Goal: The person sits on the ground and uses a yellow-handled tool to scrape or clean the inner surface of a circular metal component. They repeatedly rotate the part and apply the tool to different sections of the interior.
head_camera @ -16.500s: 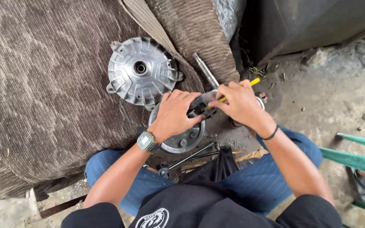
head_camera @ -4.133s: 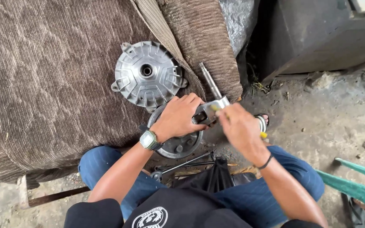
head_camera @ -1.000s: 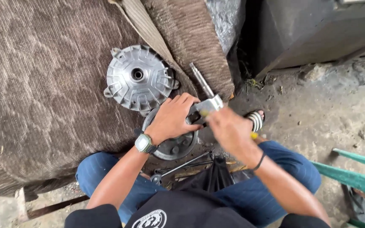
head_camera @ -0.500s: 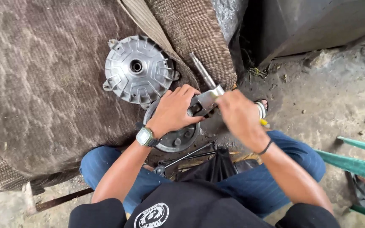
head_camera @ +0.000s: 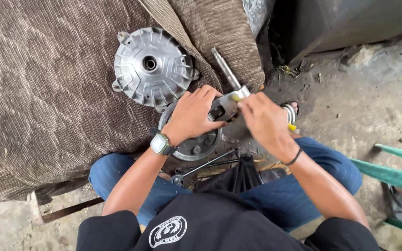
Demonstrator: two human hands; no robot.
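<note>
Looking down from the head camera, the person sits low with both knees spread, blue jeans and a black shirt filling the bottom of the view. The left hand point(head_camera: 192, 114), a square wristwatch point(head_camera: 160, 144) on its wrist, is clasped over a small grey metal part point(head_camera: 223, 108), fingers curled across its top and pressing it down onto a round metal plate point(head_camera: 196, 145) that lies flat on the ground between the knees. The right hand point(head_camera: 264, 122) is closed around a yellow-handled tool point(head_camera: 292, 126); the yellow end of the handle sticks out behind the hand, and a yellowish bit shows at the fingertips, right at the metal part, just beside a shiny steel shaft point(head_camera: 226, 69). The shaft runs up and away from the hands, leaning against a brown ribbed cloth point(head_camera: 47, 93). How the tool's tip meets the part is hidden by the fingers.

Just above the left hand, a finned silver hub drum point(head_camera: 150, 66) with a centre hole rests on the cloth, close to the plate's upper edge. Below the plate, a long thin wrench point(head_camera: 201, 166) lies on the ground near a black cloth point(head_camera: 238, 176). A black band sits on the right wrist. Part of a green plastic chair point(head_camera: 396, 172) shows at the right edge, on bare dirty concrete, well apart from the hands.
</note>
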